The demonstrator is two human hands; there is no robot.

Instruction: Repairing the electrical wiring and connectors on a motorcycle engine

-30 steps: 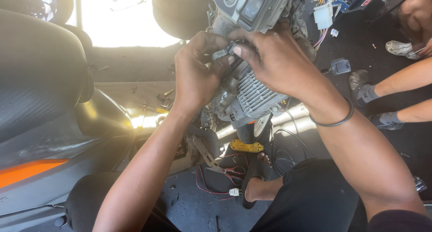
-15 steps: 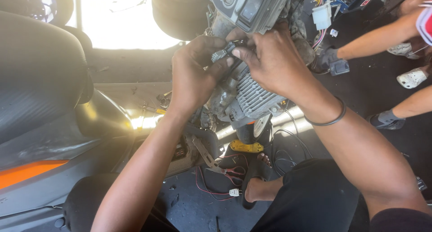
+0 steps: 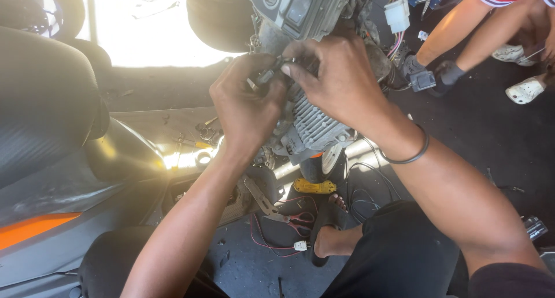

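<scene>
Head view looks down on 2 hands meeting at a small black connector (image 3: pixel 272 75) against the grey finned engine (image 3: pixel 315 124) of a motorcycle. Left hand (image 3: pixel 248 107) is curled closed, pinching the connector; right hand (image 3: pixel 341 78) is also closed, its fingertips (image 3: pixel 289 68) on the same part. A black band (image 3: pixel 411 153) circles the right wrist. Below, on the floor (image 3: pixel 509 136), lie pliers (image 3: pixel 274 208) and a yellow part (image 3: pixel 314 186). Another person's arm (image 3: pixel 457 29) reaches in at top right.

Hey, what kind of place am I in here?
Probably an informal motorbike repair spot, with work done on the ground. Both hands, left hand and right hand, are on a finned engine, a black scooter seat sits alongside, and loose wires lie on the dark floor.
</scene>
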